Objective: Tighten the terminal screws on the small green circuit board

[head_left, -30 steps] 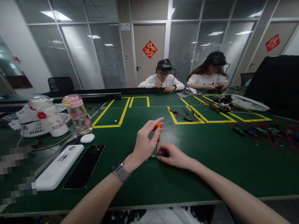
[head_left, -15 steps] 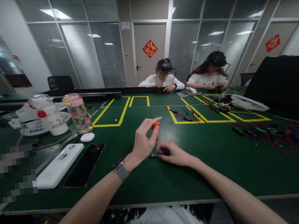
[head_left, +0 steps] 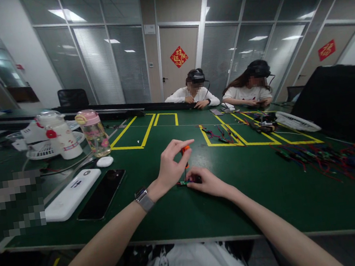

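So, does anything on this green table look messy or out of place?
Only the wires on the right lie in a loose tangle. The left hand holds a screwdriver upright over a small part under the right hand.

Counting what's on the green table (head_left: 181, 211): one orange screwdriver (head_left: 184, 151) near its middle, and one small part (head_left: 184, 183) right under it. Two hands (head_left: 170, 166) of the wearer there, plus one watch (head_left: 143, 200). Toward the table's left side: one black phone (head_left: 102, 194), one white slab (head_left: 73, 194) beside it, one small white case (head_left: 104, 161), two bottles, a pink-lidded one (head_left: 94, 133) and a white one (head_left: 60, 135), and one fan (head_left: 40, 149). At the far edge, two people (head_left: 194, 96). On the right side, one pile of wires (head_left: 328, 159), too tangled to count. Behind the table, two red door signs (head_left: 178, 57).
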A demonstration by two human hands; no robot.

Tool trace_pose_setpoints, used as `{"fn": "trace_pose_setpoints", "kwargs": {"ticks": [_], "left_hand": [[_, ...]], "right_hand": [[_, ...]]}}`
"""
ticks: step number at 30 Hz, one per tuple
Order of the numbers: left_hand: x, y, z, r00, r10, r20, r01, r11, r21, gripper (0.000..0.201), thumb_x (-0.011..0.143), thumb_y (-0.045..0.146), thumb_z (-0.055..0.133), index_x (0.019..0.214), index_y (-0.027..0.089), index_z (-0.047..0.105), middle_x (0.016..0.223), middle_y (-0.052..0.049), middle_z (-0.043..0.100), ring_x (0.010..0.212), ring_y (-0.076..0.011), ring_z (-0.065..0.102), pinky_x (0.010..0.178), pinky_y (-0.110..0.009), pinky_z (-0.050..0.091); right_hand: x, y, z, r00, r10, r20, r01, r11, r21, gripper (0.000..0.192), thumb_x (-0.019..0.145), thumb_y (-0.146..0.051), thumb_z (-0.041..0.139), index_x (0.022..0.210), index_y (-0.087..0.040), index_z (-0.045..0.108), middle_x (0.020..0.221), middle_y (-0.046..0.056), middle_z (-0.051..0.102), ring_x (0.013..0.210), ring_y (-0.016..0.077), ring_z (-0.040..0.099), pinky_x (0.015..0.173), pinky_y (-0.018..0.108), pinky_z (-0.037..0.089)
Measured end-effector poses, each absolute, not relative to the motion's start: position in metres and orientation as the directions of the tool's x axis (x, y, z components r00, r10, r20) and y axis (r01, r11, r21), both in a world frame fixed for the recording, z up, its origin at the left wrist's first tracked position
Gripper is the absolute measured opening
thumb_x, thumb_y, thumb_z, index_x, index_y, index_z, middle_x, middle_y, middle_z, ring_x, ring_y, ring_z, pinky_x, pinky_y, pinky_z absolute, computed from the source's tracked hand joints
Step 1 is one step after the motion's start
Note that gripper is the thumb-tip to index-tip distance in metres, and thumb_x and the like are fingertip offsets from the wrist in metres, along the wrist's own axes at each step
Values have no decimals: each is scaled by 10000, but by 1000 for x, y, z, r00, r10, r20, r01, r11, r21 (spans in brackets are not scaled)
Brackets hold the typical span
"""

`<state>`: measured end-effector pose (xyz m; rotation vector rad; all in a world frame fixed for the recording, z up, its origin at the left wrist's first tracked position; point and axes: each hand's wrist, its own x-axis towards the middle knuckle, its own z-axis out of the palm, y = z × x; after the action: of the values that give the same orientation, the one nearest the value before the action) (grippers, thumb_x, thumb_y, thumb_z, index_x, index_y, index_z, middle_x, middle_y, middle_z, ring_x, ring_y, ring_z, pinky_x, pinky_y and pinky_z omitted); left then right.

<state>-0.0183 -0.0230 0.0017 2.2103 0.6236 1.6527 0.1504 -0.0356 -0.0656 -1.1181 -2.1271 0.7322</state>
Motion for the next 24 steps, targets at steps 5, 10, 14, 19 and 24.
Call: {"fn": "trace_pose_setpoints", "kwargs": {"ticks": [5, 10, 14, 19, 24], "left_hand": [[-18, -22, 2, 268, 533, 803, 176, -846, 503, 262, 946, 237, 489, 1158, 226, 643, 948, -39, 580, 881, -145, 568, 802, -279, 465], [-18, -20, -2, 321, 575, 752, 83, -808, 583, 356, 978, 234, 405, 1314, 237, 522, 1099, -63, 627, 932, -150, 617, 843, -296, 481], [-17, -19, -2, 272, 569, 776, 121, -820, 559, 300, 937, 233, 503, 1222, 230, 595, 994, -43, 619, 872, -143, 601, 800, -278, 479], [-19, -20, 2, 297, 537, 790, 159, -843, 513, 247, 929, 241, 520, 1139, 231, 649, 971, -40, 582, 906, -149, 568, 832, -284, 460], [-19, -19, 1, 353, 563, 747, 60, -811, 582, 346, 974, 217, 407, 1292, 243, 543, 1127, -64, 609, 978, -156, 593, 859, -293, 470]], "right_hand": [[150, -34, -70, -432, 853, 294, 509, 499, -701, 95, 759, -130, 669, 845, -166, 649, 769, -3, 574, 685, 130, 526, 646, 247, 423], [149, -34, -71, -431, 853, 293, 526, 501, -687, 111, 747, -127, 682, 847, -165, 653, 754, -10, 563, 677, 127, 527, 635, 243, 421], [148, -35, -69, -433, 849, 302, 529, 511, -678, 109, 746, -125, 684, 843, -167, 655, 752, -11, 561, 678, 127, 526, 632, 241, 419], [148, -34, -70, -432, 852, 296, 536, 507, -675, 108, 743, -109, 685, 836, -158, 659, 755, -10, 563, 670, 123, 519, 635, 240, 417], [149, -33, -70, -448, 844, 295, 532, 517, -671, 102, 759, -126, 684, 854, -160, 666, 769, -3, 571, 692, 129, 528, 649, 242, 425]]}}
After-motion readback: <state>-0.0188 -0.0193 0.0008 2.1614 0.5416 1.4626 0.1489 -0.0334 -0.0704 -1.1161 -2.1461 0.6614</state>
